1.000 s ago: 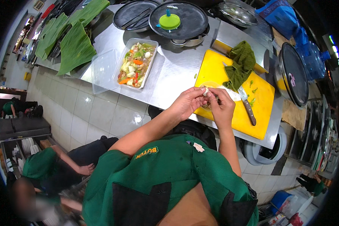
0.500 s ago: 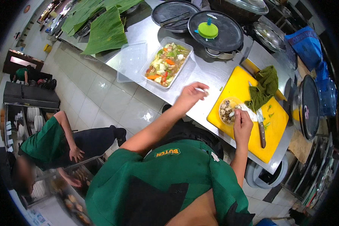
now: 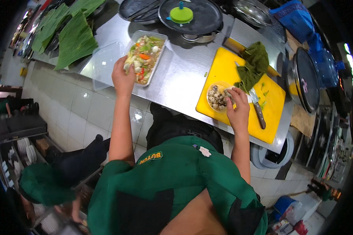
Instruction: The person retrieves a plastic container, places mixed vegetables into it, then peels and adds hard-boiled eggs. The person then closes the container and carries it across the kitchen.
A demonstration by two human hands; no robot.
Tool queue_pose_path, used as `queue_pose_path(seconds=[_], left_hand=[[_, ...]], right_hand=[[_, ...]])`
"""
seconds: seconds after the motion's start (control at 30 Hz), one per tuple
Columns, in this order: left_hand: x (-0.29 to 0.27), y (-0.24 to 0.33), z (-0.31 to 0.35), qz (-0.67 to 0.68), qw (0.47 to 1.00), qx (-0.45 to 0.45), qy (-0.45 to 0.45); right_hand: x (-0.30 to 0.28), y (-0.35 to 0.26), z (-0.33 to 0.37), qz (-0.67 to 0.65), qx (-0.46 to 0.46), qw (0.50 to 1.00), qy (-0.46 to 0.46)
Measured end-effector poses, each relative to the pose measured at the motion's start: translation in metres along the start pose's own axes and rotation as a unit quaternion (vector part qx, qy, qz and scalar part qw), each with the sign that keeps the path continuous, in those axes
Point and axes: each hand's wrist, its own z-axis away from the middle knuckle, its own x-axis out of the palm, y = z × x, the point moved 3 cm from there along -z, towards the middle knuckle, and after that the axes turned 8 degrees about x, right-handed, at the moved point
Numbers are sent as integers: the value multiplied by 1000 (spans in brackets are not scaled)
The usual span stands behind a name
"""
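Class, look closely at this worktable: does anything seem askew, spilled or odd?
A crumpled green cloth covers part of the knife on the yellow cutting board, an awkward place for it. Green scraps litter the board, and one stray piece lies on the steel table. The clear lid seems to overhang the table's edge, looking precarious.

Green shirt with black collar

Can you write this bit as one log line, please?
left hand: at food box | right hand: at bowl of speckled eggs | yellow board: holds bowl, knife, green cloth
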Motion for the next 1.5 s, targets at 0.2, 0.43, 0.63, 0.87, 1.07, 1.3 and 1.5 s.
queue_pose_path(seconds=[0.2,0.43,0.63,0.87,1.07,1.3,1.5], left_hand=[[14,55,22,39,992,120,-17],[59,129,81,180,948,152,-216],[77,136,105,227,928,82,-284],[99,108,121,260,895,-47,-360],[92,136,107,305,907,74,-281],[82,157,93,438,863,45,-247],[82,134,96,446,854,-42,-264]], right_hand=[[29,-1,0,146,-26,986,-81],[34,5,-16,105,-21,991,-82],[14,28,-17,124,-33,991,-31],[63,19,-40,272,-72,956,-88],[34,-1,-27,164,6,986,-30],[39,-28,-20,-369,154,899,-177],[54,-40,-18,-341,136,909,-197]])
